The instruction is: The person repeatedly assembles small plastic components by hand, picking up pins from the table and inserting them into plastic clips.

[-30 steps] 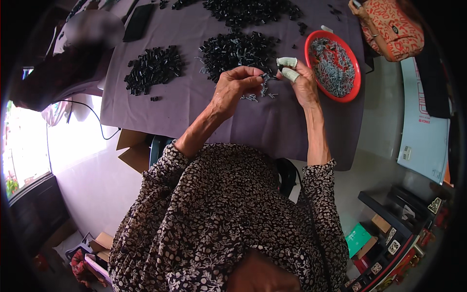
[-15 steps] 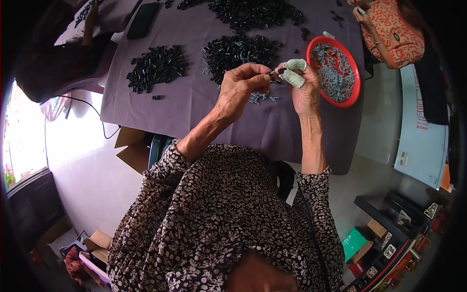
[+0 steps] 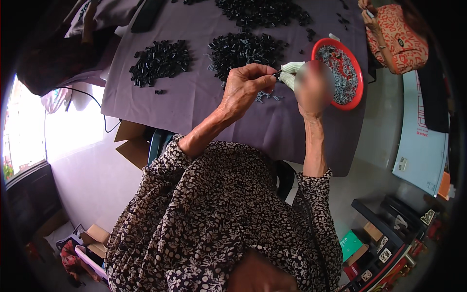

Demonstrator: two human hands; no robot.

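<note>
Black piece (image 3: 278, 75), small and dark, sits just right of the upper middle of the frame, caught between the person's two hands above the cloth-covered counter (image 3: 194, 116). Its long axis seems to run nearly level across the frame, one end toward the left fingertips and the other toward the right fingers; it is too small and too covered to tell which end is which.

The left hand (image 3: 242, 90) pinches the left end between thumb and forefinger. The right hand (image 3: 314, 92) is blurred over its back and palm, but two pale finger covers (image 3: 292, 67) show, closed about the right end.

Below the fingertips lie loose grey pins (image 3: 267, 97); behind them spreads a heap of black parts (image 3: 248, 51), with a smaller pile (image 3: 161, 62) to the left. A red basin (image 3: 360, 87) of grey pins stands just beside the right hand.

One second ago a gap parted the two sets of fingertips — now they meet at the piece. Half a second ago they were already together, much as now. Counter, piles and basin sit slightly lower and farther right in the frame than at first — the whole view has shifted.
</note>
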